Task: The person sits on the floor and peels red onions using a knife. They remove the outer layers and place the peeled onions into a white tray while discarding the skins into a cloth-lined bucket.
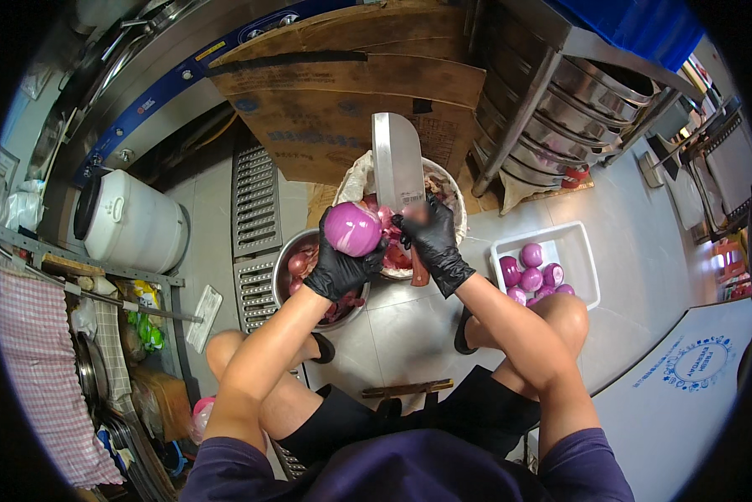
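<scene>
A shiny, peeled red onion [353, 229] rests in my left hand [344, 267], which wears a black glove. My right hand [433, 241], gloved the same way, grips a broad cleaver [396, 157] by its wooden handle, the blade pointing away from me. Beneath both hands stands a round bin with a pale liner [456, 188], holding onion skins [396, 256]. To the left, a steel pot [281, 292] contains unpeeled onions [298, 265] and loose skins. A white plastic tray [588, 251] on the right holds several peeled onions [531, 278].
Cardboard sheets [350, 119] stand behind the bin. A metal rack [520, 119] with stacked steel steamers [576, 113] is at back right. A white plastic barrel [137, 219] and a metal floor grate [256, 201] lie to the left. A squeegee-like tool [204, 318] lies beside my leg.
</scene>
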### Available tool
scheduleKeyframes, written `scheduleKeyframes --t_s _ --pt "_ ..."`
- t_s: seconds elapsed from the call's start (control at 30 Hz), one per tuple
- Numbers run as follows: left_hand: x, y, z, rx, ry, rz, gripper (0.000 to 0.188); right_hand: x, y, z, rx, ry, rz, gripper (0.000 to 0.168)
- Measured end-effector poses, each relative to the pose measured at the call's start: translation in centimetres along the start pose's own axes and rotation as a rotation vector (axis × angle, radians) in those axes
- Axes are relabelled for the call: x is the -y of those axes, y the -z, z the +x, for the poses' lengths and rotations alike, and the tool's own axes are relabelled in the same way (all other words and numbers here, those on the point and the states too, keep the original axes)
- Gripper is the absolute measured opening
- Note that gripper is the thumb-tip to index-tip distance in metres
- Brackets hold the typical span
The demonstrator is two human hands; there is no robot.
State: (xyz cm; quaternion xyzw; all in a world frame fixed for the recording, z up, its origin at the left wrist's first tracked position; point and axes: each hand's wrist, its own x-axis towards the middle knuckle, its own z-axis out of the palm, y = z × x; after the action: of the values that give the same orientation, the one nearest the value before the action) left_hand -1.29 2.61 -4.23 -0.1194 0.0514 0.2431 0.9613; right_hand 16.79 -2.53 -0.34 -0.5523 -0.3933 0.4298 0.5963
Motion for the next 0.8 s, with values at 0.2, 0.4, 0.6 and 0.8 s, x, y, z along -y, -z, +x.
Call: scheduleKeyframes --t_s 0.2,0.4,0.6,0.8 --pt "1.3 -3.1 -1.2 -0.116 -0.02 0.465 0.068 0.7 1.6 1.4 -0.22 0.059 -0.315 0.039" --pt "3.6 -5.7 -0.7 0.026 -0.537 1.912 0.088 0.0 2.8 2.4 -0.193 0.121 -0.543 0.036" --pt "3.8 -4.6 -0.4 0.014 -0.948 2.287 0.092 -0.5 2.9 2.5 -0.127 -0.018 -0.546 0.035" --pt "3.0 -4.4 -1.0 0.043 -1.183 2.262 0.087 0.9 2.1 2.2 -0.081 0.098 -0.589 0.038"
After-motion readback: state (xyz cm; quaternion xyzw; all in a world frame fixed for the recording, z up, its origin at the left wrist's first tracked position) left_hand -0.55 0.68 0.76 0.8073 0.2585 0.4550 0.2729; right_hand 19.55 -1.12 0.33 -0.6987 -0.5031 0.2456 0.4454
